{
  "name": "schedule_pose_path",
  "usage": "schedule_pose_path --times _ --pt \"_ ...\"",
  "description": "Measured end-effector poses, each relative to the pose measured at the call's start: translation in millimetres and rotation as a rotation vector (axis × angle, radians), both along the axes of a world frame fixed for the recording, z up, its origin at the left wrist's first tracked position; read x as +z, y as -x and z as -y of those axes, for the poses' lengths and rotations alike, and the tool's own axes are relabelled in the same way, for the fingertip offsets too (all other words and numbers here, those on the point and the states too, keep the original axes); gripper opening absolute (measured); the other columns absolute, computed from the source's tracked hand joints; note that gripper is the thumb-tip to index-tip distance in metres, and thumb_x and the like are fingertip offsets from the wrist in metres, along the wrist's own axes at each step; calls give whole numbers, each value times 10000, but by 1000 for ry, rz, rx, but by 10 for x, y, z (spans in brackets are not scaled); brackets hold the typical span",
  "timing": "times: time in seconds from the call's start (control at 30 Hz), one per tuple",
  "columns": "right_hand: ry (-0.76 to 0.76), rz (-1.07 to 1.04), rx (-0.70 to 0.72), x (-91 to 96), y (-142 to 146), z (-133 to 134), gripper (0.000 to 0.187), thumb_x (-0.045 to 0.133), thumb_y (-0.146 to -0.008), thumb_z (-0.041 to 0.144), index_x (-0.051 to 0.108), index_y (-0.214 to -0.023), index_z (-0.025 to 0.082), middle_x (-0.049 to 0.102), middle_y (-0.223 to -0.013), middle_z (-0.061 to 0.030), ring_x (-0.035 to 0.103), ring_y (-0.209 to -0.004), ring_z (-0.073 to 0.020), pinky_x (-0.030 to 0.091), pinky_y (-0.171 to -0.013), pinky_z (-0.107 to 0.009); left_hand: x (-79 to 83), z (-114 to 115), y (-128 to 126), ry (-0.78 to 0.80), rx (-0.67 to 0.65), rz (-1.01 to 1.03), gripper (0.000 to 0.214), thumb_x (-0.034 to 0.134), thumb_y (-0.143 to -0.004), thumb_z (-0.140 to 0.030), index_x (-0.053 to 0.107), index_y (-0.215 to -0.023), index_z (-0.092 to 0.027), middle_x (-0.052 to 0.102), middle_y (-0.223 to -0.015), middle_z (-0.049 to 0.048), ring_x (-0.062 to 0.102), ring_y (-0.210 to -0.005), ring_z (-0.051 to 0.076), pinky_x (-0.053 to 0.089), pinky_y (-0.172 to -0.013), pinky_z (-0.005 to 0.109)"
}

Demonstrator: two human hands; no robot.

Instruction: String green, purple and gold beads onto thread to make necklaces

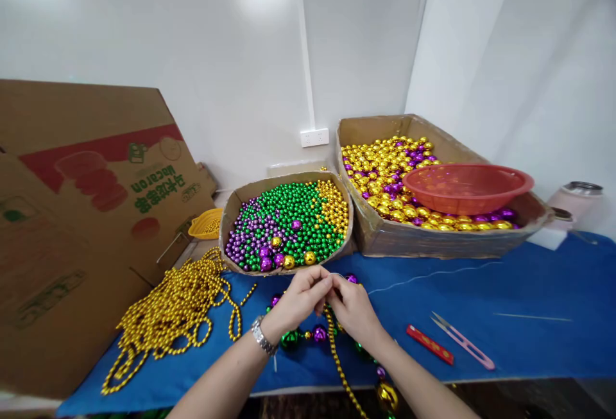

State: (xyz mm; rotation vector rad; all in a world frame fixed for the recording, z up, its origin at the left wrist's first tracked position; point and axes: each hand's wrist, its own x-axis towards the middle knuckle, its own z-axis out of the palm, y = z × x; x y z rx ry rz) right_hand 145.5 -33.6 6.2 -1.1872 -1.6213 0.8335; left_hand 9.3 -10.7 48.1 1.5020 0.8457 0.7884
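Observation:
My left hand (299, 296), with a wristwatch on the wrist, and my right hand (355, 307) meet over the blue cloth, fingertips pinched together on a bead strand (337, 355). The strand carries small gold beads and larger green, purple and gold balls, and it trails down between my forearms to the table's front edge. A thin white thread (423, 276) runs off to the right from my fingers. Just beyond my hands stands a shallow cardboard tray of green, purple and gold beads (289, 223).
A pile of gold bead strings (168, 316) lies at left beside a big cardboard box (86, 213). A larger box of gold and purple balls (385, 175) holds a red plastic basket (466, 187). A red lighter (430, 344) and thread snips (462, 341) lie at right.

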Motion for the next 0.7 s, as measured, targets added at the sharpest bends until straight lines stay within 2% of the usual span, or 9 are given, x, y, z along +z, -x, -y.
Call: schedule_pose_path --times 0.1,0.2,0.3,0.37,0.4,0.47,0.53,0.63,0.7 --pt "3 -29 -16 27 -63 7 204 493 -868 332 638 -791 210 652 -797 -37 581 -763 -191 408 -715 -294 -11 -20 25 -4 43 45 291 532 -844 -425 545 -757 -147 520 -606 -28 436 -435 64 344 -439 194" --pt "46 -88 10 63 -190 60 210 574 -832 382 655 -738 212 627 -716 -6 547 -687 -162 398 -652 -266 -26 -54 66 -14 71 24 287 512 -854 -424 568 -834 -144 569 -674 1 473 -470 82 376 -468 214" --pt "106 -210 30 72 -315 106 239 609 -812 414 635 -706 201 586 -632 16 517 -605 -132 388 -572 -242 -31 -70 119 -185 130 -97 280 495 -866 -415 583 -806 -157 577 -690 13 505 -560 112 398 -542 236" --pt "138 -337 24 53 -370 112 268 563 -838 457 604 -756 206 605 -690 8 546 -623 -131 413 -559 -240 -41 -64 160 -338 227 -158 256 529 -850 -386 584 -731 -166 570 -717 20 509 -659 131 401 -617 244" --pt "142 -394 16 37 -389 107 290 517 -858 487 581 -786 213 630 -776 -6 579 -680 -141 440 -581 -250 -54 -57 178 -357 262 -159 251 548 -841 -371 577 -697 -167 562 -709 18 500 -676 135 396 -626 243" --pt "164 -583 10 3 -408 88 311 470 -868 525 533 -802 228 639 -1009 -32 612 -882 -174 489 -681 -291 -101 -38 198 -207 265 -39 253 549 -840 -363 552 -676 -169 557 -685 14 480 -617 125 380 -564 234" --pt "258 -912 47 -23 -409 68 280 547 -829 502 499 -766 233 617 -1113 -27 583 -1028 -191 503 -738 -307 -170 -14 185 84 213 219 247 528 -849 -364 504 -692 -175 602 -738 24 449 -514 100 347 -472 224" --pt "404 -1311 117 -25 -389 59 250 684 -742 383 480 -737 239 638 -885 11 603 -956 -165 499 -607 -223 -270 20 107 443 147 604 243 519 -854 -353 420 -711 -184 652 -941 62 413 -434 59 328 -424 207" --pt "397 -1338 117 1 -377 64 251 686 -739 367 468 -735 242 545 -678 49 596 -757 -119 434 -482 -160 -305 32 43 547 110 734 224 525 -859 -330 411 -728 -188 656 -834 36 374 -396 46 307 -409 189"
